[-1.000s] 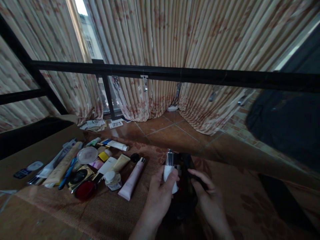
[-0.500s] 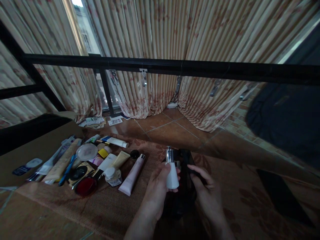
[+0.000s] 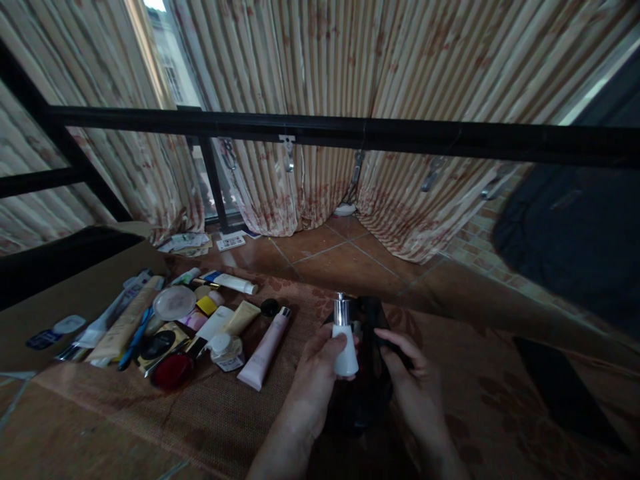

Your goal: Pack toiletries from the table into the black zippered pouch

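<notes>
A white bottle [image 3: 344,360] with a shiny silver cap stands nearly upright in my left hand [image 3: 316,367], the thumb across its front and the fingers behind. Beneath and behind it is a dark black bag [image 3: 370,310], its inside too dim to make out. My right hand [image 3: 413,373] is closed at the bag's right edge, with dark material between thumb and forefinger. Left of my hands lie a pale pink tube [image 3: 265,350], a small clear jar with a white lid [image 3: 227,352] and a round black cap [image 3: 269,307].
More tubes and cosmetics, including a beige tube [image 3: 127,320] and a red round case [image 3: 173,371], are heaped on the brown cloth [image 3: 215,420] beside a cardboard box [image 3: 100,273]. A flat black item [image 3: 565,393] lies right. A black rail [image 3: 320,127] crosses before the curtains.
The bottle has tilted and shifted very slightly in my left hand, its cap moving a little to the right. My right hand stays at the bag's edge.
</notes>
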{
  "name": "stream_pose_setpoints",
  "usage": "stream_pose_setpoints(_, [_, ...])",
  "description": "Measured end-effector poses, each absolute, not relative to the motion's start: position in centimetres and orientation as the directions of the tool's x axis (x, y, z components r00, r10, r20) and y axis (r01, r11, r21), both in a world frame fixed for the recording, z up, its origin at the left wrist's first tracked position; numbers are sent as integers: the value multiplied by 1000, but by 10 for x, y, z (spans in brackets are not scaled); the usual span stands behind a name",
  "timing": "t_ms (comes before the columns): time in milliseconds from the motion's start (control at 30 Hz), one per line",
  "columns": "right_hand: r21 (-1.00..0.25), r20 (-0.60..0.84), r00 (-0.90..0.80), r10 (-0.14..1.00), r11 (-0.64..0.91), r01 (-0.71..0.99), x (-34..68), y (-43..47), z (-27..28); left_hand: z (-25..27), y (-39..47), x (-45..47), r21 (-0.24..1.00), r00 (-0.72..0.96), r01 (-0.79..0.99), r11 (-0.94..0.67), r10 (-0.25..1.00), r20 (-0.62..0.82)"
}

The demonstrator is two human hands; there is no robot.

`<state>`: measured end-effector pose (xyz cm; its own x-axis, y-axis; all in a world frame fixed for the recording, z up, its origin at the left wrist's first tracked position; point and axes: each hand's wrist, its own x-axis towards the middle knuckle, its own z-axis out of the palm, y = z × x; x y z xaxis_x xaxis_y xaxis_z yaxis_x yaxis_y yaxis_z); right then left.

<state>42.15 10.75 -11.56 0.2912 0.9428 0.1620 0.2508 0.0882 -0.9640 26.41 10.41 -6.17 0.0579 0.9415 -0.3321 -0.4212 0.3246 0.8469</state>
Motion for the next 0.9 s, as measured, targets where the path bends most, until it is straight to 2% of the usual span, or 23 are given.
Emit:
stream_pose_setpoints(400, [-967,155,294,943,84,240,421,108,-117,-61,105,264,841,36,-417,344,931,-363])
stream_pose_setpoints(700, [-961,192,290,938,119,250,419,108,-114,-65,105,265,844,29,-442,304,945,-325])
stream_pose_setpoints(900, [-963,203,289,936,137,233,417,108,-110,-65,107,265,817,-5,-471,332,926,-379])
